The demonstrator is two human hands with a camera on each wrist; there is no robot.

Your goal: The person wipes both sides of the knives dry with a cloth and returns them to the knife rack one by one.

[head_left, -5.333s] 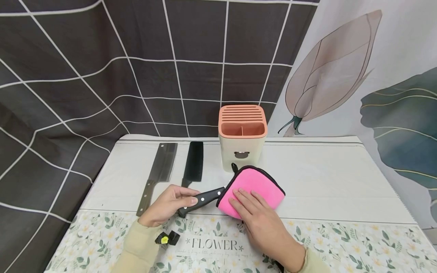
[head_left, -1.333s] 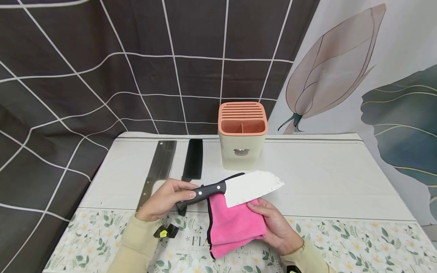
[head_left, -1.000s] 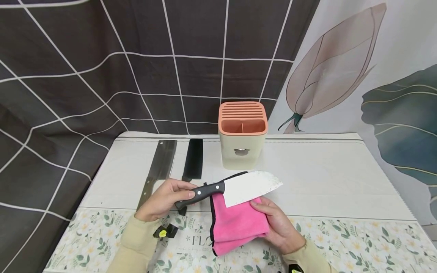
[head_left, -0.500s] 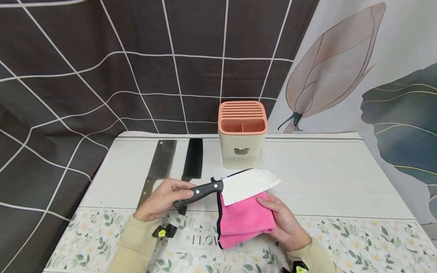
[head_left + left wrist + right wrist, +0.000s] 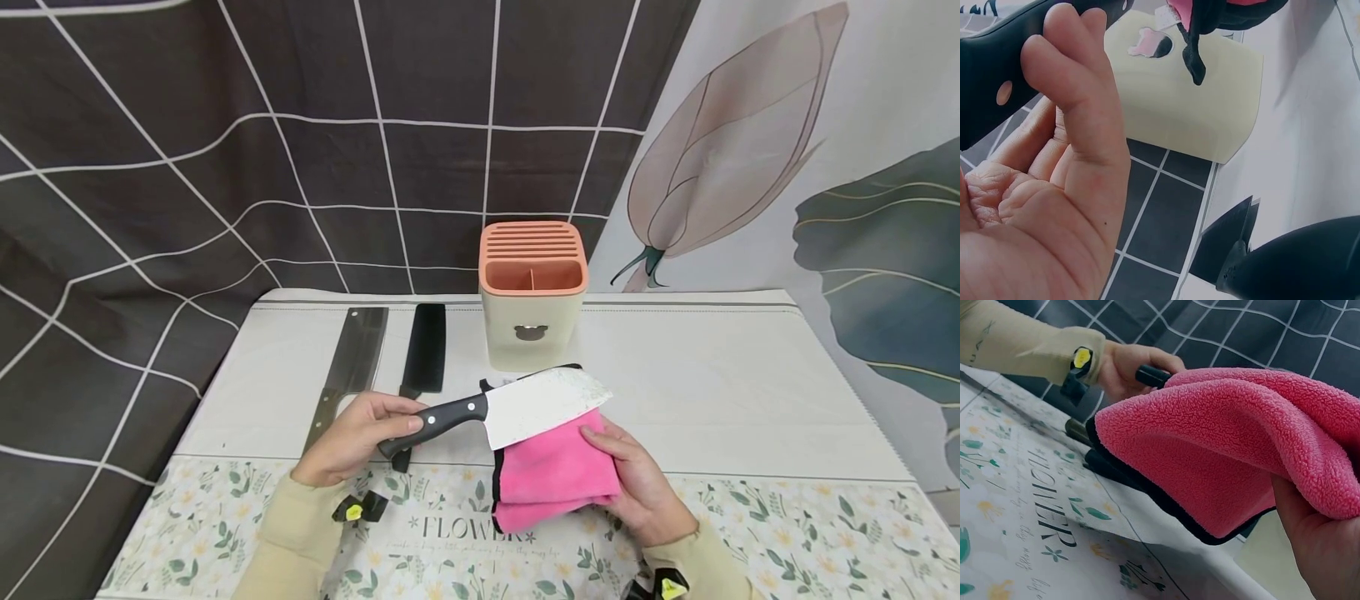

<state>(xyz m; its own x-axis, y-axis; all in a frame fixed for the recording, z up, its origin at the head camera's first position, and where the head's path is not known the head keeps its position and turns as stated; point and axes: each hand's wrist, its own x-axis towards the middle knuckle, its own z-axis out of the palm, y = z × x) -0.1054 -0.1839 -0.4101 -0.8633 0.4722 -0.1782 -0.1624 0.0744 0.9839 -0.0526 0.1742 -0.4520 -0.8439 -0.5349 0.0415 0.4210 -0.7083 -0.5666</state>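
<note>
My left hand [image 5: 362, 437] grips the black riveted handle of a kitchen knife [image 5: 543, 407], whose broad pale blade points right. In the left wrist view, my left hand's [image 5: 1075, 125] fingers curl on that handle. My right hand [image 5: 641, 483] pinches a folded pink cloth [image 5: 558, 471] with black edging, thumb on top. The cloth lies against the blade from below and behind, and part of it is hidden by the blade. In the right wrist view, the fluffy cloth [image 5: 1222, 444] drapes over my right hand [image 5: 1310, 540] and hides the blade.
A cream knife block [image 5: 531, 333] with an orange slotted top stands behind the blade. Left of it lie a metal cleaver [image 5: 360, 350] and a black-bladed knife [image 5: 425, 350]. A flower-printed mat [image 5: 787, 533] covers the table front; a dark checked curtain [image 5: 300, 67] hangs behind.
Five seconds ago the cloth covered the blade with my right hand flat on top. Now the blade is exposed, the cloth is below it, and my right hand has slid rightward toward the tip.
</note>
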